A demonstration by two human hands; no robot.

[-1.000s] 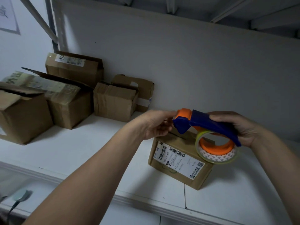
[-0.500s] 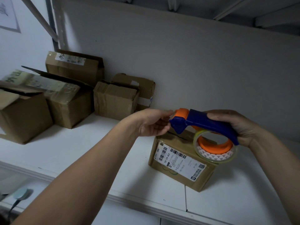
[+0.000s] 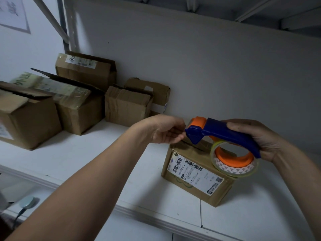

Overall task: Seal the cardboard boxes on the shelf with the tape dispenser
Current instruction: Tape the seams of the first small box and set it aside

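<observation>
Gripping the blue handle of the tape dispenser [image 3: 225, 134], the right hand [image 3: 260, 138] is seen at the right of the view, its fingers wrapped over the top of the handle and the thumb tucked beneath. The dispenser is held in the air, level, with its orange-and-blue nose pointed to the left. A roll of clear tape [image 3: 233, 169] on an orange hub hangs below the handle.

The left hand [image 3: 163, 130] is raised to the nose of the dispenser, palm toward the camera, with fingers curled in against the blue tip. Whether a tape end is pinched between them cannot be told.

Directly below the dispenser, a small cardboard box [image 3: 194, 152] is set on the white shelf [image 3: 83, 153] near its front edge. A white shipping label [image 3: 194, 173] with barcodes is fixed to its near face, and a dark seam line is noted across its top. The tape roll overlaps the box's right end in the view; contact cannot be confirmed.

Well apart, at the left of the shelf, five further boxes are grouped: a large box [image 3: 29, 122] with raised flaps, a taped box [image 3: 76, 108] beside it, a labelled box [image 3: 86, 72] behind, and two smaller boxes [image 3: 126, 106] [image 3: 156, 91] against the grey back panel [image 3: 208, 66].
</observation>
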